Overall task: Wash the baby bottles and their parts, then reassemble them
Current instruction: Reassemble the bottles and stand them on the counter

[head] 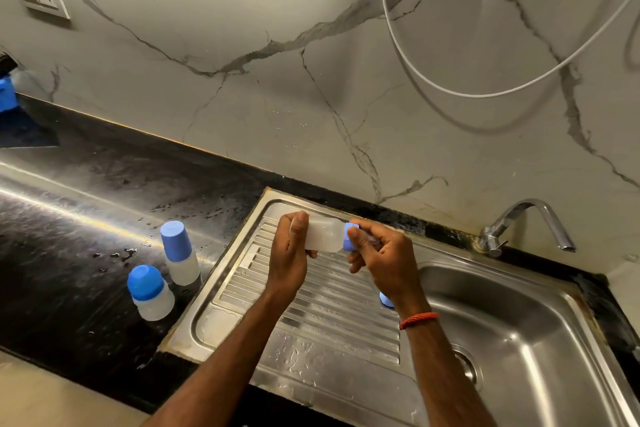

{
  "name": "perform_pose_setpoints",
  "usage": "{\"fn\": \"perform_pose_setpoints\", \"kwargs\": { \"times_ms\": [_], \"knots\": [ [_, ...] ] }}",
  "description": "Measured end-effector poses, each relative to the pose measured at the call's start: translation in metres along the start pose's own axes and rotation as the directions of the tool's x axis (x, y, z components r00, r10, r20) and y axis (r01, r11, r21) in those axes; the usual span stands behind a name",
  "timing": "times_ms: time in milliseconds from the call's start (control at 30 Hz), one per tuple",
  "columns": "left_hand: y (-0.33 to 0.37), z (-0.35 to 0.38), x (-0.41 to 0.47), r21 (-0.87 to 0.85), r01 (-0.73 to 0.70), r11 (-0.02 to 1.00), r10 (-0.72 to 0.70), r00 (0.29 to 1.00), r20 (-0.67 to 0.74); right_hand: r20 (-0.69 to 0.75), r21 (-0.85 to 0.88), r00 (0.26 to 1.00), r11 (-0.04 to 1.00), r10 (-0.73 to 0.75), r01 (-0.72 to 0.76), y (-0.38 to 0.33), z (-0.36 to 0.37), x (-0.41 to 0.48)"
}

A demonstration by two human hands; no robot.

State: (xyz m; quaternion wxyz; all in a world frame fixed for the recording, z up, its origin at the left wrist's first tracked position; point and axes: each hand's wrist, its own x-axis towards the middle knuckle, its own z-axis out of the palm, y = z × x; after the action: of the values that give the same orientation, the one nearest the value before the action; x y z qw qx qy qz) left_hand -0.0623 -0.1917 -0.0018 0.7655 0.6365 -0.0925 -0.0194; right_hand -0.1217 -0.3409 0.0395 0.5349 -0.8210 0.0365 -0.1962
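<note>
A translucent baby bottle [325, 234] lies sideways in the air above the ribbed steel drainboard [311, 305]. My left hand [289, 253] grips its base end. My right hand [381, 253] pinches the blue collar ring [350, 236] on its neck, and the teat is mostly hidden under those fingers. Two assembled bottles with blue caps stand on the black counter to the left: a tall one [178, 253] and a short one [149, 291]. A small blue part [386, 300] lies on the drainboard, partly hidden behind my right wrist.
The steel sink basin [519, 340] with its drain lies to the right, and a chrome tap [530, 225] stands behind it. The wet black counter [86, 201] stretches left. A white hose [450, 90] hangs on the marble wall. A blue object [7, 94] sits at the far left.
</note>
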Motion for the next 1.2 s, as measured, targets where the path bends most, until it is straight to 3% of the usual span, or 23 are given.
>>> {"fn": "perform_pose_setpoints", "kwargs": {
  "times_ms": [100,200,367,467,900,1100,1200],
  "knots": [
    [0.002,0.003,-0.001,-0.012,-0.033,0.999,0.033,0.999,0.012,-0.064,0.037,0.992,0.994,0.108,-0.106,-0.003,0.006,0.001],
    [0.003,0.000,0.000,0.001,-0.041,0.999,0.041,0.999,0.031,-0.037,0.034,0.986,0.986,0.165,-0.164,0.003,0.000,0.003],
    [0.000,-0.001,0.002,0.011,-0.002,1.000,0.002,1.000,-0.001,0.161,-0.030,0.986,0.998,-0.045,0.050,0.015,-0.010,0.002],
    [-0.001,-0.002,0.001,-0.005,0.011,1.000,-0.011,1.000,0.028,0.130,-0.109,0.983,0.984,-0.126,0.140,0.013,-0.008,0.002],
    [-0.013,0.001,-0.001,-0.019,0.011,1.000,-0.009,0.996,0.091,0.098,-0.044,0.988,0.992,0.119,-0.115,0.000,-0.011,0.008],
    [-0.012,-0.015,0.008,0.242,-0.151,0.958,0.067,0.944,0.323,0.092,0.003,0.981,0.985,0.173,-0.174,0.012,-0.026,0.006],
    [-0.010,-0.019,0.015,0.423,-0.295,0.857,0.110,0.906,0.409,0.107,-0.006,0.978,0.984,0.179,-0.179,0.017,-0.033,0.006]
  ]
}}
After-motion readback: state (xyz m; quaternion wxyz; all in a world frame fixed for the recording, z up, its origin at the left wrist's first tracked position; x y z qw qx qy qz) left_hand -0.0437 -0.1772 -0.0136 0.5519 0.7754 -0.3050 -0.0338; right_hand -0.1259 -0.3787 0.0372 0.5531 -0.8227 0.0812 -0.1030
